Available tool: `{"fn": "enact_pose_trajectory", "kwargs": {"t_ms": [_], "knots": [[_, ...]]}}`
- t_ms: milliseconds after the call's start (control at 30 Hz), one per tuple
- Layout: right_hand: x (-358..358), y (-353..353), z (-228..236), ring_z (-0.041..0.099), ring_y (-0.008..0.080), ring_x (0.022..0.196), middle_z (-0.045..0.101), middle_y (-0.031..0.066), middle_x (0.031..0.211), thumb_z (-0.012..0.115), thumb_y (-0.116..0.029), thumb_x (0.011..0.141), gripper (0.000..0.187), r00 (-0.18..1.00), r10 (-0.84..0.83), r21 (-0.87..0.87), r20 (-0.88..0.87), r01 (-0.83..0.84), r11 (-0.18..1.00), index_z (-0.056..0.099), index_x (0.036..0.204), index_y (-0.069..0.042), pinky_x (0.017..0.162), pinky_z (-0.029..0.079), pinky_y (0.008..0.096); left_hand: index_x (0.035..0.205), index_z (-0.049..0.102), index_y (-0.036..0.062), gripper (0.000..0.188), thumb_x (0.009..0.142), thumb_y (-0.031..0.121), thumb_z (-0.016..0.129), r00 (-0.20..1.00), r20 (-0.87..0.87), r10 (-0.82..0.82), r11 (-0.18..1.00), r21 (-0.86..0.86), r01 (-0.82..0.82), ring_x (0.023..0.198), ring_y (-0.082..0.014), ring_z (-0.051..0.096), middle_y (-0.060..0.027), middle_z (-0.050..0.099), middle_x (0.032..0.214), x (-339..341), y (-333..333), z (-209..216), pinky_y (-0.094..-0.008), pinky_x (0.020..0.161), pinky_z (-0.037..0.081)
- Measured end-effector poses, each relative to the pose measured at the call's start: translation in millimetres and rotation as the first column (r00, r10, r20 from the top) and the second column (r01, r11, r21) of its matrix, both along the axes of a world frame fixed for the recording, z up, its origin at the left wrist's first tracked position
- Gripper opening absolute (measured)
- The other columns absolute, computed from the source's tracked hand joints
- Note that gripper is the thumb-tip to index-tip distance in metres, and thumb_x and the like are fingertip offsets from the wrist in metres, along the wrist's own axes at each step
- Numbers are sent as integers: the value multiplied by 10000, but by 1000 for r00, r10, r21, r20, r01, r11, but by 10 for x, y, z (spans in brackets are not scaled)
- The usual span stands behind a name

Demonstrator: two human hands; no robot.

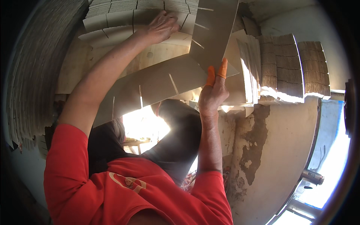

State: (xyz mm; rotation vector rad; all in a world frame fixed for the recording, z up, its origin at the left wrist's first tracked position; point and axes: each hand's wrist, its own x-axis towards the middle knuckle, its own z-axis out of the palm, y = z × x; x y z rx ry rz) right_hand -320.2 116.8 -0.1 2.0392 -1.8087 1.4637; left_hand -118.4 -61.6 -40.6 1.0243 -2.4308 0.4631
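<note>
My right hand [214,93] wears orange finger cots on two fingers and pinches two grey slotted cardboard strips where they overlap. One strip [150,80] slants down to the left, under my left forearm. The other strip [213,26] runs up and out at the top edge. Farther off, my left hand [164,29] is curled against the upright cardboard strips [120,20] at the front of a row. Its fingers are bent on the front strip; the thumb's grip is partly hidden.
A tall stack of cardboard [32,75] fills the left side. More slotted stacks [281,65] stand at the right on a wooden surface [84,67]. A wall with peeling paint [285,138] lies at the lower right, near a metal cylinder [313,177]. Bright light glares between my legs.
</note>
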Motion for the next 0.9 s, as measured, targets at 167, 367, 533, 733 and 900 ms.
{"fn": "enact_pose_trajectory", "kwargs": {"t_ms": [167, 367, 533, 733, 900], "knots": [[-16, 14, -11, 532, 23, 630, 688, 84, 1014, 552, -26, 917, 474, 1000, 19, -44, -19, -20, 999, 417, 1371, -53, 556, 456, 183, 677, 599, 96, 88, 642, 15, 600, 989, -140, -50, 987, 141, 70, 713, -250, 571, -73, 536, 627, -133, 220, 136, -382, 604, 451], [-58, 78, -31, 561, 39, 622, 666, 134, 1069, 561, -8, 905, 485, 997, -28, -16, -70, 27, 1000, 417, 1367, -44, 544, 474, 207, 650, 556, 68, 75, 637, 3, 591, 978, -173, -116, 983, 118, 138, 612, -295, 573, -102, 546, 597, -241, 487, 262, -399, 490, 445], [-101, 172, -65, 661, 250, 687, 660, 162, 923, 536, 70, 837, 600, 985, -11, 98, -172, 29, 995, 335, 1397, -11, 588, 525, 313, 664, 566, 50, 48, 652, 8, 585, 929, -313, -199, 951, 167, 260, 642, -296, 590, -123, 552, 615, -361, 771, 411, -403, 536, 461], [-132, 218, -303, 641, 272, 654, 643, 162, 846, 522, 87, 810, 611, 982, -27, 221, -185, 68, 973, 312, 1383, 37, 566, 515, 338, 791, 629, 26, 107, 701, 82, 642, 937, -265, -228, 881, 354, 314, 688, -330, 608, -176, 585, 715, -375, 1116, 464, -420, 626, 483], [-211, 323, -306, 651, 297, 722, 641, 193, 901, 536, 85, 832, 563, 995, -29, 70, -97, 35, 997, 340, 1359, 53, 616, 519, 340, 900, 609, 11, 354, 689, 253, 759, 935, -354, 6, 768, 600, 222, 822, -306, 589, -150, 613, 849, -230, 1027, 900, -394, 755, 472]]}}
